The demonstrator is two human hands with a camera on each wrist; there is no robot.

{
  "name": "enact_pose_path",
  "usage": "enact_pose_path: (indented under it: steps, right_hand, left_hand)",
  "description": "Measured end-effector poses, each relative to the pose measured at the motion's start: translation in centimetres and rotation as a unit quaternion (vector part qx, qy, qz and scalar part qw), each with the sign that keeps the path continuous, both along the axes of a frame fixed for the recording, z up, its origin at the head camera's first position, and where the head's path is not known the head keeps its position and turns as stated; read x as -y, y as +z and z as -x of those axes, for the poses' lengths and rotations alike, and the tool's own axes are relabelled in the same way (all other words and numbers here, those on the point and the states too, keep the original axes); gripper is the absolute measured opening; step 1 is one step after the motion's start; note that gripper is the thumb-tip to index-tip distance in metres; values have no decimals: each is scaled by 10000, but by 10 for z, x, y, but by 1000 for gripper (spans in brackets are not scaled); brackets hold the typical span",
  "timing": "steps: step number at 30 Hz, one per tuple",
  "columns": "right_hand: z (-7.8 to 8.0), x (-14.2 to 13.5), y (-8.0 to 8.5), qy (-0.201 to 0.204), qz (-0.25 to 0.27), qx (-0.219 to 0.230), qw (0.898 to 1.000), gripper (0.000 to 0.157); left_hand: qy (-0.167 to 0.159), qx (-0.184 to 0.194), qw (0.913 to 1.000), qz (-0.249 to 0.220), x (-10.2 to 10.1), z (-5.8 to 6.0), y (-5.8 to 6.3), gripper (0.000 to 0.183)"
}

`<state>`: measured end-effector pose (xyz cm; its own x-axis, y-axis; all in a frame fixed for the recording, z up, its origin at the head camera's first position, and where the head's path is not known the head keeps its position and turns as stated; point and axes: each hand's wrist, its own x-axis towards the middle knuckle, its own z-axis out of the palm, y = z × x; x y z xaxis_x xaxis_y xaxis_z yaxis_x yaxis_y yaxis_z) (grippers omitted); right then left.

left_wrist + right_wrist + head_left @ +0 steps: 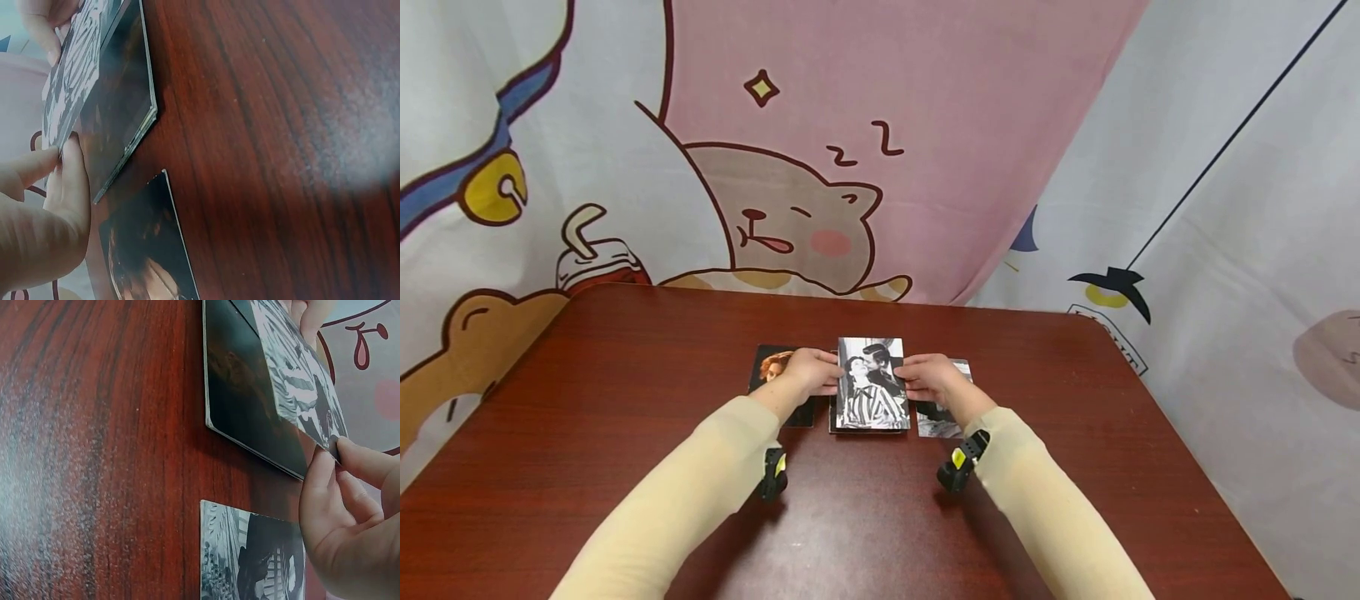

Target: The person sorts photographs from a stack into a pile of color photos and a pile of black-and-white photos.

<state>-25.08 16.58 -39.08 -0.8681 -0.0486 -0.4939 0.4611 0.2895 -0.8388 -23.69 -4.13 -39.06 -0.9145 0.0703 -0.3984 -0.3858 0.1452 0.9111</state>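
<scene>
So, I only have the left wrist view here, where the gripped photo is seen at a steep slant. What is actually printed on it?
Observer: In the head view, the held photo shows two people close together, one in striped clothing.
Visitor: Neat! And is anything lying on the table near the right hand?
Observer: Yes, the right wrist view shows a separate black-and-white photo there, with a strip of bare wood between it and the dark pile.
</scene>
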Motion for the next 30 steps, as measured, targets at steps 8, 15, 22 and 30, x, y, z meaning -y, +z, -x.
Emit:
enact_pose_path:
  steps: [8, 15, 22, 30]
  right_hand:
    - [1, -3, 2, 65, -161, -73, 9998, 46]
    - [0, -6, 5, -22, -212, -157, 9996, 45]
    - [0, -12, 8, 16, -253, -237, 9994, 44]
    - [1, -22, 5, -68, -347, -219, 9991, 38]
  left_hand:
    - [99, 32, 9999, 128, -5, -2, 7, 32]
    - [142, 119, 9997, 154, -8, -4, 10, 27]
    - [82, 167, 9997, 137, -13, -4, 15, 27]
    - [-6, 172, 9998, -35, -22, -4, 16, 28]
